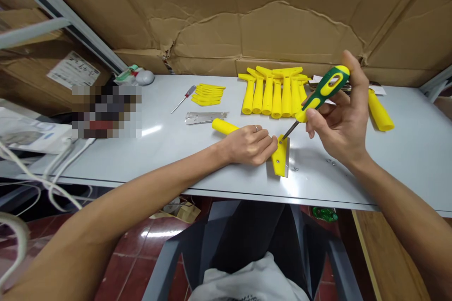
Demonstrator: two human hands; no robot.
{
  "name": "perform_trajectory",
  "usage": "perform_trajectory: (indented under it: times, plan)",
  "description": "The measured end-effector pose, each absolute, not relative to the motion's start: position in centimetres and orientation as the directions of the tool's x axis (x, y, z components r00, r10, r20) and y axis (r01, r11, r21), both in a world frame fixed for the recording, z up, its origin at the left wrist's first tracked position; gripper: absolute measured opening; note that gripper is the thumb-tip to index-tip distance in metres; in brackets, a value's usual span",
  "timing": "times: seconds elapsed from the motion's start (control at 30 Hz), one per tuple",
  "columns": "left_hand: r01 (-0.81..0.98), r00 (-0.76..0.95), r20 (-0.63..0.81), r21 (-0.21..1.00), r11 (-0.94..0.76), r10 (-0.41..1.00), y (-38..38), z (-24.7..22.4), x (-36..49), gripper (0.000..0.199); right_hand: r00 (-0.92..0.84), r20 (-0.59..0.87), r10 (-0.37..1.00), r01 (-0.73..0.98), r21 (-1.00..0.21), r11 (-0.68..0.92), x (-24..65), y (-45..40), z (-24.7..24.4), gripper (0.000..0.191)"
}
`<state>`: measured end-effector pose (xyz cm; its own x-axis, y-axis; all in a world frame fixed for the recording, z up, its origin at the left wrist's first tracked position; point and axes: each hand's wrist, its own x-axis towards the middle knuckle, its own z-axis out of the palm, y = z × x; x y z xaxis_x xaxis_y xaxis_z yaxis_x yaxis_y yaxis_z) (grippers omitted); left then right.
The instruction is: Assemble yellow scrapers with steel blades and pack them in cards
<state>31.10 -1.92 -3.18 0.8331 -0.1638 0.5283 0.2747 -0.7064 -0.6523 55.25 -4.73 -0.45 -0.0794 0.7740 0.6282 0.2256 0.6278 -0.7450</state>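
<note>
My left hand (251, 145) is wrapped round the handle of a yellow scraper (280, 162), which lies on the table with its head to the right. A metal blade (287, 159) sticks out along the head's right edge, and a screw shows in the lower part of the head. In my right hand (344, 117) is a green and yellow screwdriver (323, 91), held at a slant by the handle. Its tip meets the upper screw (280, 142) on the scraper head. Small loose screws (331, 162) lie on the table close to my right wrist.
Several yellow scraper handles (267, 96) stand in a row at the back, beside yellow strips (208, 94), metal blades (205, 117) and a second screwdriver (183, 99). Another yellow handle (380, 110) lies at right. White cables (56, 174) hang at left. Cardboard (268, 28) walls the rear.
</note>
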Motion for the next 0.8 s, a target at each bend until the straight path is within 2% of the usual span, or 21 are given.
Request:
perform_trajectory:
  times: [0.13, 0.23, 0.53, 0.8]
  plan:
    - [0.28, 0.825, 0.544, -0.629, -0.725, -0.154, -1.6, -3.3, 31.0, 0.024, -0.019, 0.66, 0.751, 0.296, -0.714, 0.635, 55.8, -4.5, -0.1, 0.083]
    - [0.264, 0.838, 0.519, -0.654, -0.709, -0.167, -1.6, -3.1, 31.0, 0.025, 0.012, 0.645, 0.764, 0.262, -0.74, 0.62, 56.0, -4.1, -0.1, 0.078]
    - [0.256, 0.841, 0.507, -0.678, -0.689, -0.187, -2.0, -2.9, 31.0, 0.021, -0.077, 0.54, 0.838, 0.174, -0.821, 0.544, 55.1, -3.8, -1.2, 0.086]
    - [0.253, 0.844, 0.503, -0.676, -0.692, -0.183, -2.1, -2.8, 31.2, 0.019, -0.066, 0.558, 0.827, 0.182, -0.808, 0.56, 54.8, -4.1, -1.2, 0.087]
